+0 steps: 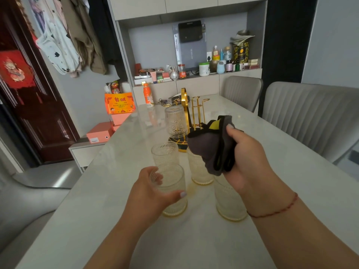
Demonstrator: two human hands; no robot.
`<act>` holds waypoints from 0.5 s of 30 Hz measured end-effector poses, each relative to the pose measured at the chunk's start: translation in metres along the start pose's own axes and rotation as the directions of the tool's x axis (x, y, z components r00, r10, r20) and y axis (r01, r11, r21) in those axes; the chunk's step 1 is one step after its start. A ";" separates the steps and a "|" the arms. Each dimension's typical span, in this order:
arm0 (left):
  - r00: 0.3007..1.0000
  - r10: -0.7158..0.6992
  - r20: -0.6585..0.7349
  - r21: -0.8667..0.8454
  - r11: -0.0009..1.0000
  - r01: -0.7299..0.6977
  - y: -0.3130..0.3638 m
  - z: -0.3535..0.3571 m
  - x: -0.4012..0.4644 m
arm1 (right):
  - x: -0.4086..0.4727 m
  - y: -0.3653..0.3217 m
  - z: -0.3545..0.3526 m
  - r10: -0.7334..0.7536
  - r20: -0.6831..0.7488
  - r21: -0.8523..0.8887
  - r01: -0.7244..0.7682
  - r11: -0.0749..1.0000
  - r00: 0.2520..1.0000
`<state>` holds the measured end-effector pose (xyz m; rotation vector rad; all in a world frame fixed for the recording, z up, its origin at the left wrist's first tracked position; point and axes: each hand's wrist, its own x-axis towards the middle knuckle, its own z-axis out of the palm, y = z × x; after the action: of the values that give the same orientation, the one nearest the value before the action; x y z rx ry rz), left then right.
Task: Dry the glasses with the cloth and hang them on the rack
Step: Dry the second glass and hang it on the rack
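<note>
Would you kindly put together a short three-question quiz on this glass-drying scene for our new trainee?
1. True or false: the right hand holds the cloth.
2. How many glasses stand upright on the table?
3. Which does the left hand grip? A) the nearest left glass B) the gold rack C) the orange bottle

Key: 1 true; 2 four, and a fifth glass hangs upside down on the rack; 3 A.
</note>
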<state>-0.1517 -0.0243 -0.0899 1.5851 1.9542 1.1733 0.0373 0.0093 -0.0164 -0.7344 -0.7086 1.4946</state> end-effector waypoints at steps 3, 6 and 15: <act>0.999 -0.022 -0.042 -0.060 0.998 0.020 -0.002 0.003 -0.001 | -0.008 0.006 0.002 -0.020 0.003 -0.057 0.020 0.998 1.000; 0.989 -0.114 -0.091 -0.272 0.958 0.086 0.007 -0.001 0.005 | -0.016 0.017 0.004 -0.084 0.012 -0.166 0.085 0.982 0.996; 0.985 -0.147 -0.092 -0.691 0.722 0.044 0.063 -0.001 -0.002 | -0.049 0.061 0.014 -0.300 0.423 -0.596 0.511 0.619 0.855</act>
<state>-0.1126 -0.0247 -0.0399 1.0045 1.3706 1.7375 -0.0086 -0.0427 -0.0547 -0.8354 -1.6101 0.8743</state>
